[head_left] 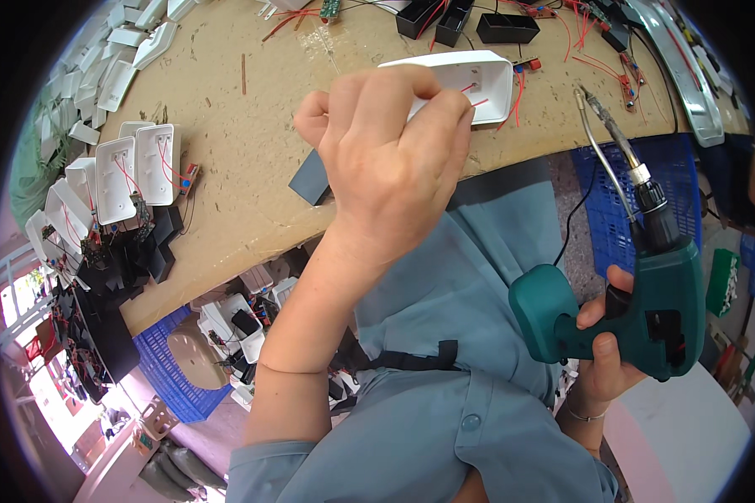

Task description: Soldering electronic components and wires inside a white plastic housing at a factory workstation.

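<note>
My left hand (386,155) is curled closed over a white plastic housing (499,71) near the table's front edge. Its fingertips point away from view, so what they pinch is hidden. Short red wires (480,102) show inside the housing, close beside those fingers. In my right hand (608,352) is a green soldering gun (667,310), gripped by its handle. Its metal tip and thin curved feed tube point up toward the table's right side, apart from the housing. A dark grey block (310,178) lies partly under my left wrist.
White housings with red wires (155,163) stand at the left, beside black boxes and circuit boards. More white parts (122,80) are piled at the far left. Black boxes (507,29) and loose wires lie along the back. Blue crates (176,369) sit below the table (226,226).
</note>
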Tool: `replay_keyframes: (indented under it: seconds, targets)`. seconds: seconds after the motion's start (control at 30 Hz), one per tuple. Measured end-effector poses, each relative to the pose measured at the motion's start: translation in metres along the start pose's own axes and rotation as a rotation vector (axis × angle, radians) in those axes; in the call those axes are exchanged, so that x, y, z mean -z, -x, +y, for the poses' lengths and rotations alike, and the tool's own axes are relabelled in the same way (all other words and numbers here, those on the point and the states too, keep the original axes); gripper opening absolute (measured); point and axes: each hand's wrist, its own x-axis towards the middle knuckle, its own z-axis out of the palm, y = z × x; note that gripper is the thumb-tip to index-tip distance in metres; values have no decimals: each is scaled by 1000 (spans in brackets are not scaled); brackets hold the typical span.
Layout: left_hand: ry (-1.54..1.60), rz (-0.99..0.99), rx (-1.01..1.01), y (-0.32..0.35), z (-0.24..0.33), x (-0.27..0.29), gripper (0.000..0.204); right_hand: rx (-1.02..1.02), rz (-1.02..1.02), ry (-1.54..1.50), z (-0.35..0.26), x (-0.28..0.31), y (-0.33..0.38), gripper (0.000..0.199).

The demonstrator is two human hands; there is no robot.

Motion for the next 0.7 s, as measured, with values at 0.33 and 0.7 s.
replay_keyframes:
  seconds: [0.33, 0.7]
  targets:
    - [-125, 3, 18, -12, 2, -12, 6, -99, -150, -89, -1, -9, 3, 56]
    - [-74, -16, -32, -15, -3, -22, 4, -110, -256, -67, 8, -20, -2, 53]
